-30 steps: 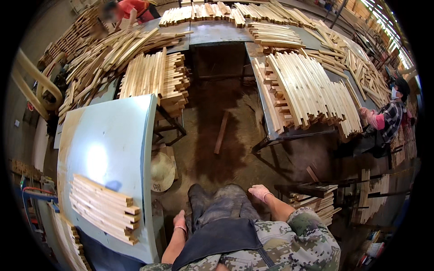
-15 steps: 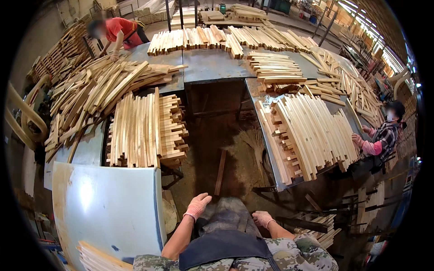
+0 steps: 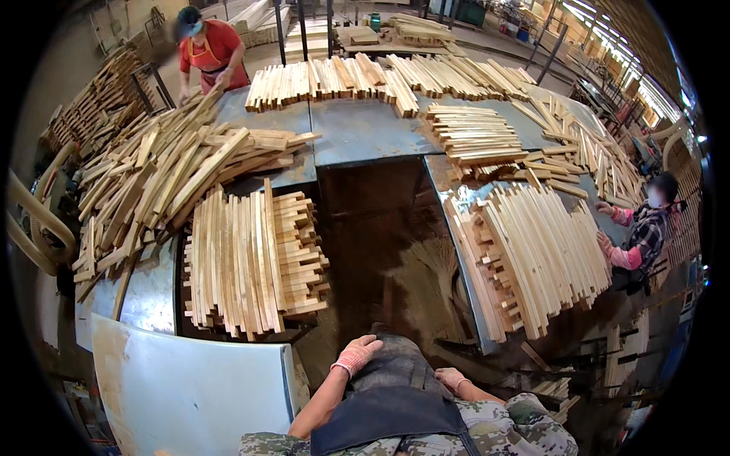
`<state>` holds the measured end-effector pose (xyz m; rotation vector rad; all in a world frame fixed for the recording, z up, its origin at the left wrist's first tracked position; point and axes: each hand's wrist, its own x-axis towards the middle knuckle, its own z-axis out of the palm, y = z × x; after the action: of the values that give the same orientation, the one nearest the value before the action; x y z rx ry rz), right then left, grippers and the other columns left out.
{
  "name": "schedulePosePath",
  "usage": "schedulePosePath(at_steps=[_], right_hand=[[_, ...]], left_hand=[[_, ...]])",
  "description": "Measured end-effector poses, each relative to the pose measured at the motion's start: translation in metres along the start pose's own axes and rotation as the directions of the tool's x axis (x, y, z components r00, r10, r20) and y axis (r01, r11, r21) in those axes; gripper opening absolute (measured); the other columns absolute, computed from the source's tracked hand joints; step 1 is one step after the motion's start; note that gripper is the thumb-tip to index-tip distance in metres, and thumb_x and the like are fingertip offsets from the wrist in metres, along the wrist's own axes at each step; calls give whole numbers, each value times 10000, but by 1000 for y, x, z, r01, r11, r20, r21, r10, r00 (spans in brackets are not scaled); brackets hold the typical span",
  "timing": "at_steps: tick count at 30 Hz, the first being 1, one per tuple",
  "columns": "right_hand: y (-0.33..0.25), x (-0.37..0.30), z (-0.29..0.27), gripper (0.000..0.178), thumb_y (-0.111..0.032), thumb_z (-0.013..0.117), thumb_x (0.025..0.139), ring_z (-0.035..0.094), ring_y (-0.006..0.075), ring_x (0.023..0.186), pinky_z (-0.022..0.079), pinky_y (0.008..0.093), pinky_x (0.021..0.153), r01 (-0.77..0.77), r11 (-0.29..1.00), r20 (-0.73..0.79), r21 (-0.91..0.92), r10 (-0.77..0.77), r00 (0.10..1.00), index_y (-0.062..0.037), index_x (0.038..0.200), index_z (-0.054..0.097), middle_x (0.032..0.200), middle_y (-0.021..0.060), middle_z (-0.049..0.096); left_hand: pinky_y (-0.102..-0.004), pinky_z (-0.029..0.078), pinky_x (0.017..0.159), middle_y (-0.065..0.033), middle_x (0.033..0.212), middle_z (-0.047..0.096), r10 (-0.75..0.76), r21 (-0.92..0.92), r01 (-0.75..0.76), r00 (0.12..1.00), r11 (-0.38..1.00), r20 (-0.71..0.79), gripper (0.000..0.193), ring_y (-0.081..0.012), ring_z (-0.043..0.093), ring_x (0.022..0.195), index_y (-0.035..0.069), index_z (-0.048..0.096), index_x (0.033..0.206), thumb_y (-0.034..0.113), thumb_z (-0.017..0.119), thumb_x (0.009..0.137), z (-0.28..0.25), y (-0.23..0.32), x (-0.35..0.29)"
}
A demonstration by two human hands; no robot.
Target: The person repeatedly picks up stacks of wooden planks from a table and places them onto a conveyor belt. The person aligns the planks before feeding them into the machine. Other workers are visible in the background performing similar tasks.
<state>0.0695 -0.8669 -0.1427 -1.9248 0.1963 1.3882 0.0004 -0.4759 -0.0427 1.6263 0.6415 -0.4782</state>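
Note:
My left hand (image 3: 357,354), in a pinkish knit glove, is over the left side of the dark apron (image 3: 388,416) at my lap. Its fingers stretch loosely to the right with nothing in them. On the apron's other side is my right hand (image 3: 452,379), gloved alike, its fingers loosely extended and partly hidden; I see nothing held. Beyond my left hand, a neat stack of wooden strips (image 3: 236,262) lies with crosswise strips showing along its right side. Another stack of wooden strips (image 3: 536,247) sits on the table to the right.
A pale blue panel (image 3: 190,384) stands at near left. Loose wooden strips (image 3: 163,171) lie heaped beyond it. More strips line the metal table (image 3: 365,137) at the back. A person in red (image 3: 217,53) works far left, another in plaid (image 3: 650,228) at right. A broom (image 3: 441,262) lies mid-floor.
My view has shifted, so the stacks and tables sit lower in it. The person in red has straightened up. Both my hands stay beside the apron.

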Motion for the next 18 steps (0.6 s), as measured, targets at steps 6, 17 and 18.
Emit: schedulePosePath(at_steps=[6, 17, 18], right_hand=[[-101, 45, -38, 199, -234, 654, 1022, 623, 201, 666, 507, 359, 578, -119, 975, -39, 186, 128, 991, -46, 991, 709, 825, 63, 666], [-270, 142, -167, 722, -450, 662, 947, 616, 386, 1367, 469, 422, 1152, -12, 965, -227, -263, -50, 973, 26, 1485, 587, 1450, 274, 644], [-298, 150, -178, 731, -461, 655, 946, 601, 392, 1381, 460, 424, 1163, 41, 965, -247, -260, -108, 963, 29, 1483, 585, 1458, 280, 633]], left_hand=[[-383, 424, 1199, -189, 1513, 634, 4, 72, 5, 992, 997, -128, 679, -320, 572, 1436, 15, 609, 1494, 490, 668, 1013, -49, 32, 52], [-363, 491, 1091, -140, 1387, 717, -156, -159, 138, 982, 977, -105, 602, -251, 658, 1273, 1, 648, 1450, 411, 702, 1013, -65, 98, 225], [-353, 499, 1071, -123, 1342, 737, -189, -119, 174, 974, 978, -129, 579, -234, 672, 1216, -3, 661, 1434, 387, 708, 1009, -72, 113, 239]])
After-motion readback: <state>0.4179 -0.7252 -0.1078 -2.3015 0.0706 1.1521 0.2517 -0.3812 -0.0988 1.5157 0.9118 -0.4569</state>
